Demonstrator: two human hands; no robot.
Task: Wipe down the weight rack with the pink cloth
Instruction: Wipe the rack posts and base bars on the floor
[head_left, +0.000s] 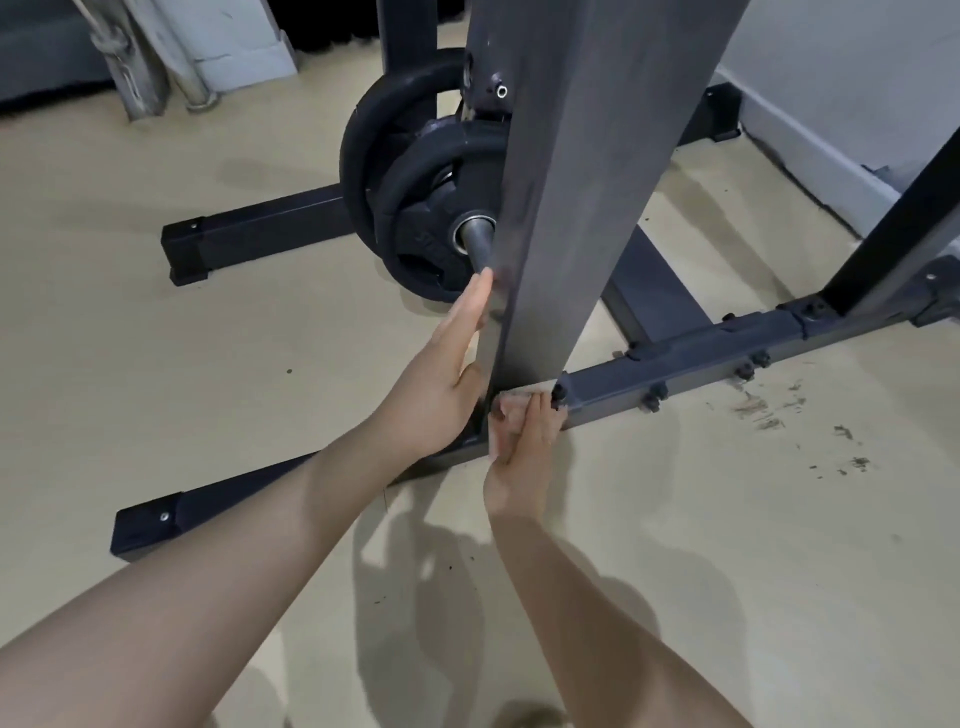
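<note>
One weight rack, its grey post filling the centre of the frame from top to base. Two black weight plates on a steel peg, left of the post. Two dark floor bars at left, one upper, one lower, and a bolted cross beam running off to the right. Two bare hands at the foot of the post, close together but apart. Left hand opened out, fingers straight and laid flat along the post's left face. Right hand curled tight around a bunched pink cloth, pressed to the post's base, just beside the beam's end. Dirt specks scattered on the beige floor at right.
</note>
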